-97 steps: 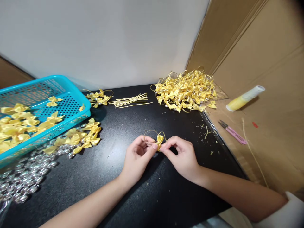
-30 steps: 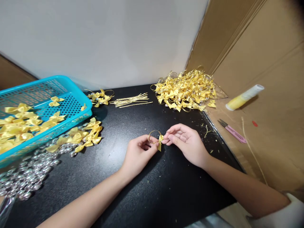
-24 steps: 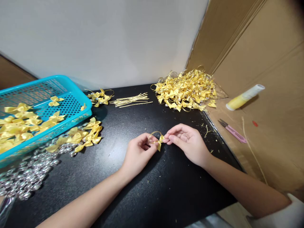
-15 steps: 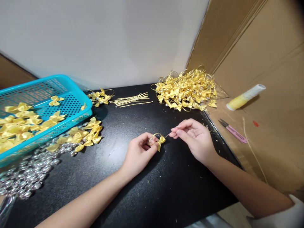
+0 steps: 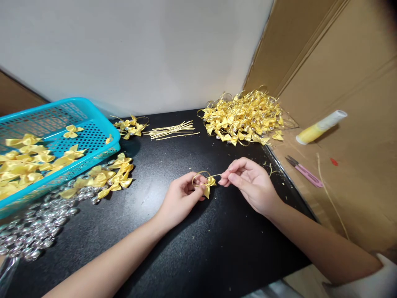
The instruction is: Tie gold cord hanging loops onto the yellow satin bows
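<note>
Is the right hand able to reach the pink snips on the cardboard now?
Probably yes: the pink snips lie uncovered, close beside the right hand, with nothing between them; its fingers pinch a gold wire end.

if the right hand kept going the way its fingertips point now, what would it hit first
Most likely the small yellow bow pinched in the left hand; the right hand points leftward at it, gripping its thin gold wire.

Left hand and right hand: both bare, no rings, bracelets or watch; fingernails short and unpainted. Both forearms uncovered as far as the frame shows. White sleeve at the right upper arm, lower right corner; plain fabric, no visible markings.
</note>
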Demonstrator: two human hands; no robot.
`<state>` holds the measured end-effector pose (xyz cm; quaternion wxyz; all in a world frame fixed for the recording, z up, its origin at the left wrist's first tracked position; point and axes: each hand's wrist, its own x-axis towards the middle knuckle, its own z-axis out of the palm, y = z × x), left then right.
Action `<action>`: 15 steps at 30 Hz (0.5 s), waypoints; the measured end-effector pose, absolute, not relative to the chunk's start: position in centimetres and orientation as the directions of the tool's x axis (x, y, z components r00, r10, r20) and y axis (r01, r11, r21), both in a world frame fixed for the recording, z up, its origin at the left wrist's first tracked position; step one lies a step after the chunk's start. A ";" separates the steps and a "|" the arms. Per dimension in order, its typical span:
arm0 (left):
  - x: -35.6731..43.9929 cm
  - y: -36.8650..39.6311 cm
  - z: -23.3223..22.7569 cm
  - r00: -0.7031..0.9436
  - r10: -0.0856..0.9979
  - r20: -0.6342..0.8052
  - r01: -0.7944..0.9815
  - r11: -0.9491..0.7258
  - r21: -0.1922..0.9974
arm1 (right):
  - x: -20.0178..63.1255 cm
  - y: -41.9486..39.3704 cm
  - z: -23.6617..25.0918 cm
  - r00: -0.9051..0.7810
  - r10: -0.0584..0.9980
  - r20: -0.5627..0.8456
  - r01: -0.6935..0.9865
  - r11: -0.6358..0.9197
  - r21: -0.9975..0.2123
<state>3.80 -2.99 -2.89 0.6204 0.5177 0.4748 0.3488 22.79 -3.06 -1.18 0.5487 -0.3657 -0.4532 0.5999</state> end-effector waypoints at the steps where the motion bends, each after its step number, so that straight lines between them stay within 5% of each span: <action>1: 3.7 -2.9 -2.8 0.311 0.917 -0.250 0.049 0.247 0.968 | 22.8 -3.1 -1.1 -0.151 0.987 0.056 -0.355 -0.001 -0.935; 15: 3.6 -2.5 -2.4 0.329 0.891 -0.313 0.081 0.303 0.949 | 23.2 -3.7 -0.8 -0.363 0.930 0.056 -0.451 -0.123 -0.884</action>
